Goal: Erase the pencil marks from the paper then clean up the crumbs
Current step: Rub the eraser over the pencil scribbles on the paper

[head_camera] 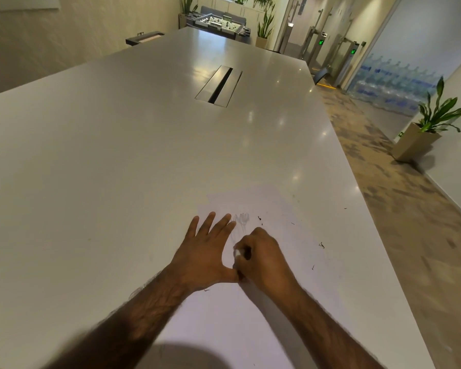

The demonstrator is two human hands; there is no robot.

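A: On the near end of the table (117, 155) lay the paper (264, 209), white on white, its edges faint. Left hand (206, 251) was pressed flat on the sheet, fingers spread, gripping nothing.

B: Right hand?

A: Right hand (262, 258) sat just beside the left, thumbs touching, fingers curled around a small pale eraser (237, 253). Only a sliver of the eraser showed between the fingers; its contact with the sheet was hidden.

B: Marks?

A: Pencil marks (242, 219) were faint grey scribbles just beyond the left fingertips and ahead of the right knuckles. Nothing in them could be read as letters.

B: Crumbs?

A: Dark crumbs (321, 245) were scattered to the right of the hands, some on the sheet, some near the table's right edge; one more lay near the left wrist. None were gathered.

B: Any labels or writing?

A: No legible text anywhere. Two green lit signs (353, 51) glowed on the gates at far right, symbols too small to make out. Stacked water bottles (394, 81) behind glass carried blue labels, unreadable. A small green sign sat low on the wall by the planter (415, 142), also unreadable.

B: Rest of the table?

A: A cable slot (220, 85) was set in the middle, well apart from the sheet. A foosball table (218, 23) stood beyond the far end.
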